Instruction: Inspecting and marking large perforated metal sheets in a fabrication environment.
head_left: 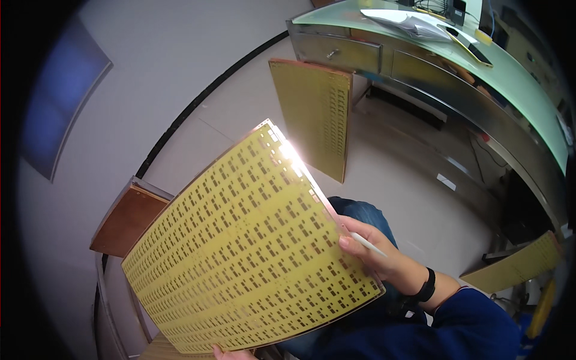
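Note:
A large yellow-green circuit board panel (234,246), patterned with rows of small dark rectangles, is held up tilted in front of me. Light glares off its upper right edge. My right hand (369,243) is closed on the panel's right edge, thumb on the face. A slim white pen-like stick (367,243) is also tucked in that hand. At the bottom edge my left hand (233,354) grips the panel; only a few fingertips show, and the rest is cut off by the frame.
Another panel stack (315,114) leans upright against the desk (342,51). Papers (408,25) and a phone (469,45) lie on its glass top. A copper-brown board (132,216) stands at left near the wall. More yellow panels (519,264) rest low on the right.

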{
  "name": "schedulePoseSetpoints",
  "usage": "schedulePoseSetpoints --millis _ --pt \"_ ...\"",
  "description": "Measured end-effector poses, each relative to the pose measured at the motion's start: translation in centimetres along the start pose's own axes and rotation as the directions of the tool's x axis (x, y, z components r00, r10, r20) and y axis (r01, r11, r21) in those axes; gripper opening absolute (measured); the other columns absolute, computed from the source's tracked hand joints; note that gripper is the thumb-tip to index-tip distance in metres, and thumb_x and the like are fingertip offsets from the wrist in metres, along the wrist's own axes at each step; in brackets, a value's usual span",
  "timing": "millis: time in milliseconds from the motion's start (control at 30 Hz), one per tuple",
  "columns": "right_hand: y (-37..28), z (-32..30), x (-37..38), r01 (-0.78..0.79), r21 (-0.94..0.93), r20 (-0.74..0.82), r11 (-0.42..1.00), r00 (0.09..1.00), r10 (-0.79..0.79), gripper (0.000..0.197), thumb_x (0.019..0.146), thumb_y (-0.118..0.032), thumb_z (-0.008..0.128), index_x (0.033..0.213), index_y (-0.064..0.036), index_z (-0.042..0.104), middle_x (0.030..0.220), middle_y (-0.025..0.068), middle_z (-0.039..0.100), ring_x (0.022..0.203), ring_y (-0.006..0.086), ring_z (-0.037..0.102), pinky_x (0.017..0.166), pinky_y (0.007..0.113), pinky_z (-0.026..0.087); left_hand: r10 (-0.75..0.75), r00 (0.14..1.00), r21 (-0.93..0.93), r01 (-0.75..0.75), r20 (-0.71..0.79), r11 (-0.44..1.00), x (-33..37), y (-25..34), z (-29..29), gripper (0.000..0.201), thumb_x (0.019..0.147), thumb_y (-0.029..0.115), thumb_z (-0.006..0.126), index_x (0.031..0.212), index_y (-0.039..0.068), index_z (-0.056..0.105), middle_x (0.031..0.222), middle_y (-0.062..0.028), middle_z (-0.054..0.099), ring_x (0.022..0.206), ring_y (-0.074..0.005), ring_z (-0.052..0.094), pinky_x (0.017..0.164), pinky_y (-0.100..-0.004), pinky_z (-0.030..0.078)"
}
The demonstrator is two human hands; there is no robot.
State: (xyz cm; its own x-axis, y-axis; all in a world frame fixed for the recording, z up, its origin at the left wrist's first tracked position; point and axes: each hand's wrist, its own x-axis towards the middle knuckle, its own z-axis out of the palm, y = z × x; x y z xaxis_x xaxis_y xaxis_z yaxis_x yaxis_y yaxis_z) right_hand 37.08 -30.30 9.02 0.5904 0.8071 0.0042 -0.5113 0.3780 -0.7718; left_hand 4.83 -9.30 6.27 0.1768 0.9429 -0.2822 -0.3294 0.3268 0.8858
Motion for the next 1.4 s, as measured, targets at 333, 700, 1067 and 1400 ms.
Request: schedulePoseSetpoints --millis 333,700,1067,1400 --pt "0.1 -0.5 -0.7 -0.056 0.024 0.032 0.998 0.998 0.055 0.06 0.09 -0.033 0.059 0.135 0.0004 0.038 0.125 0.007 0.05 0.114 0.0138 0.044 0.096 0.029 0.036 0.046 0.999 0.057 -0.047 0.024 0.997 1.2 0.2 1.4 0.054 0.094 0.019 0.041 0.14 -0.003 0.025 0.146 -0.021 0.026 0.133 -0.0341 0.026 0.109 -0.0473 0.024" --pt "0.8 -0.8 -0.9 -0.033 0.092 0.02 0.995 0.999 0.031 0.058 0.089 -0.028 0.061 0.135 -0.0001 0.038 0.123 0.0058 0.052 0.109 0.0115 0.048 0.093 0.027 0.038 0.089 0.996 0.138 -0.088 0.003 0.987 0.8 0.5 1.8 0.054 0.094 0.02 0.041 0.14 -0.002 0.025 0.146 -0.0206 0.026 0.134 -0.0341 0.025 0.11 -0.0472 0.023" --pt "-0.3 -1.3 -0.7 0.071 0.003 -0.176 0.997 0.982 -0.07 0.051 0.091 -0.019 0.056 0.134 0.0009 0.039 0.124 0.0079 0.053 0.114 0.0136 0.049 0.096 0.028 0.039 0.108 0.838 -0.483 0.198 0.535 0.853 2.8 0.5 -2.0 0.06 0.09 0.022 0.047 0.14 -0.002 0.024 0.143 -0.0185 0.032 0.131 -0.0334 0.03 0.11 -0.0473 0.023" --pt "0.5 -6.6 -0.1 0.024 -0.533 -0.37 0.846 0.893 -0.258 0.041 0.093 -0.021 0.053 0.126 0.004 0.048 0.117 0.0092 0.057 0.103 0.014 0.054 0.087 0.025 0.043 0.054 0.932 -0.438 0.116 0.357 0.891 -1.0 0.6 5.0 0.071 0.076 0.003 0.057 0.14 0.002 0.027 0.14 -0.017 0.037 0.13 -0.0341 0.033 0.109 -0.0525 0.022"
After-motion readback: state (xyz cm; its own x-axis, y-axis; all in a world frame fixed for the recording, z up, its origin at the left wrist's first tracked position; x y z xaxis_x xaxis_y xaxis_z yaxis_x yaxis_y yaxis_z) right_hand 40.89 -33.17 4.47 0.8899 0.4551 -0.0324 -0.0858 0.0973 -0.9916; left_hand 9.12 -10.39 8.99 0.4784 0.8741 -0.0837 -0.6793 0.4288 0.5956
